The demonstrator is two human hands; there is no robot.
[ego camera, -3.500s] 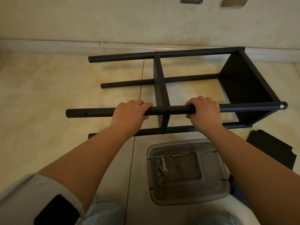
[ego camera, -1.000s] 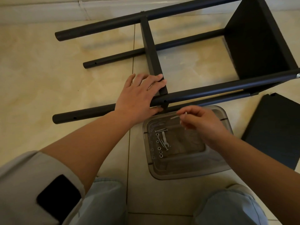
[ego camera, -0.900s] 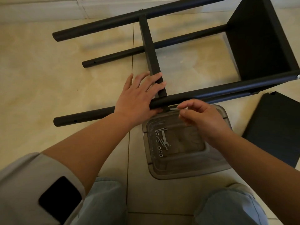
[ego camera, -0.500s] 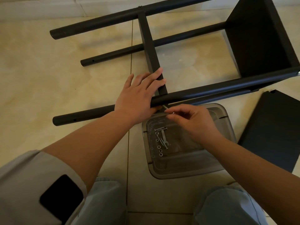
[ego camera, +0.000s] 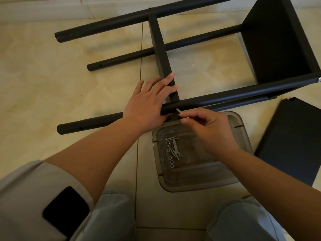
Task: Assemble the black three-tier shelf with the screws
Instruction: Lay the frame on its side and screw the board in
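- The floor (ego camera: 52,94), pale glossy tile, fills the frame, with a white baseboard (ego camera: 43,9) running along the top left edge.
- The black shelf frame (ego camera: 278,49) lies on its side across the upper half of the frame: four round poles run left to right, one panel is fixed at the far right end and a second, the middle panel (ego camera: 162,54), stands edge-on near the centre.
- A loose black panel (ego camera: 293,141) lies flat on the floor at the right edge, just beside the tray.
- A clear grey plastic tray (ego camera: 199,178) sits at lower centre, between the person's knees and the nearest pole.
- Left hand (ego camera: 147,101) now: fingers straight and spread, palm pressing on the near upper pole (ego camera: 225,96), fingertips lying against the middle panel.
- Right hand (ego camera: 208,131), just right of centre, over the tray's far rim: thumb and forefinger form a narrow grip that pinches a screw (ego camera: 178,112), its tip at the underside of that pole, right by the panel joint.
- Inside the tray's left part: spare screws (ego camera: 172,138), a small flat wrench (ego camera: 176,152), and a row of nuts (ego camera: 170,160).
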